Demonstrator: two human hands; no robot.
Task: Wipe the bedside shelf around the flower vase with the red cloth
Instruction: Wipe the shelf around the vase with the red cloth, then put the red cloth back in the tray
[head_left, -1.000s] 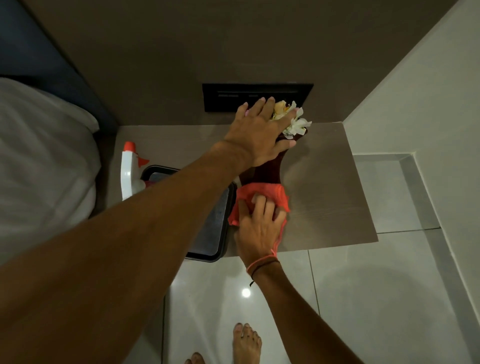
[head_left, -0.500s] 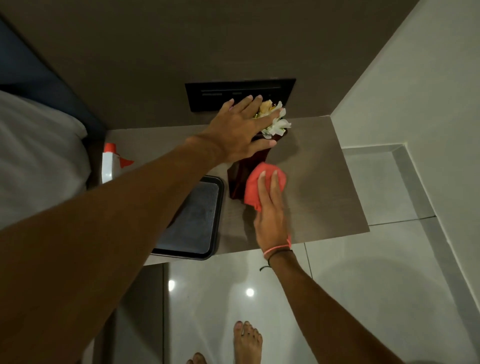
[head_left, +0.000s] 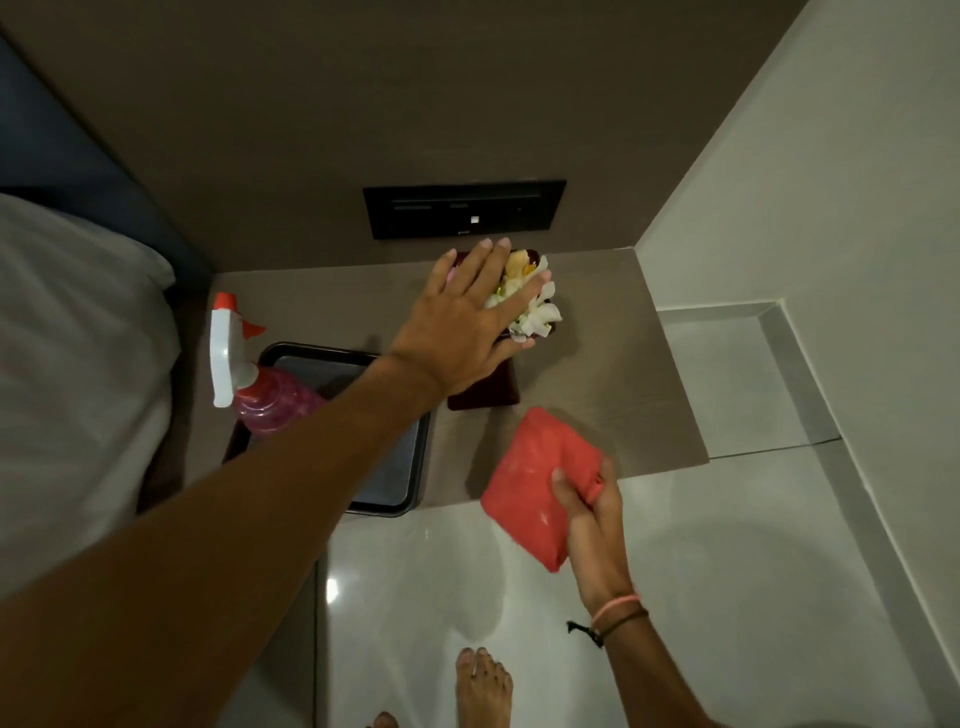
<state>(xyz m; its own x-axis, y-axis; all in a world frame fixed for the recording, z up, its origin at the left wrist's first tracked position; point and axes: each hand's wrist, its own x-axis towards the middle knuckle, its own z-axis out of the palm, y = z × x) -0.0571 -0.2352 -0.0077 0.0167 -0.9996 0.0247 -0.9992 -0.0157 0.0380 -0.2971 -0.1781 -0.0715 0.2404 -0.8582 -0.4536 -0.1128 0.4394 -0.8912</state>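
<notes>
A dark red flower vase (head_left: 493, 387) with white and yellow flowers (head_left: 530, 306) stands near the back of the brown bedside shelf (head_left: 613, 374). My left hand (head_left: 467, 322) lies flat over the vase top, fingers spread across the flowers. The folded red cloth (head_left: 530, 478) is gripped at one edge by my right hand (head_left: 592, 525), held over the shelf's front edge and off its surface, in front of and to the right of the vase.
A black tray (head_left: 395, 478) sits on the shelf's left part, with a pink spray bottle (head_left: 260, 400) with a white and red trigger on it. A dark switch panel (head_left: 462, 208) is on the wall behind. White bedding (head_left: 67, 364) lies left; glossy floor tiles and my bare feet below.
My right hand has drawn the red cloth back from beside the vase toward the shelf's front edge and lifted it. My left hand stays on the vase top.
</notes>
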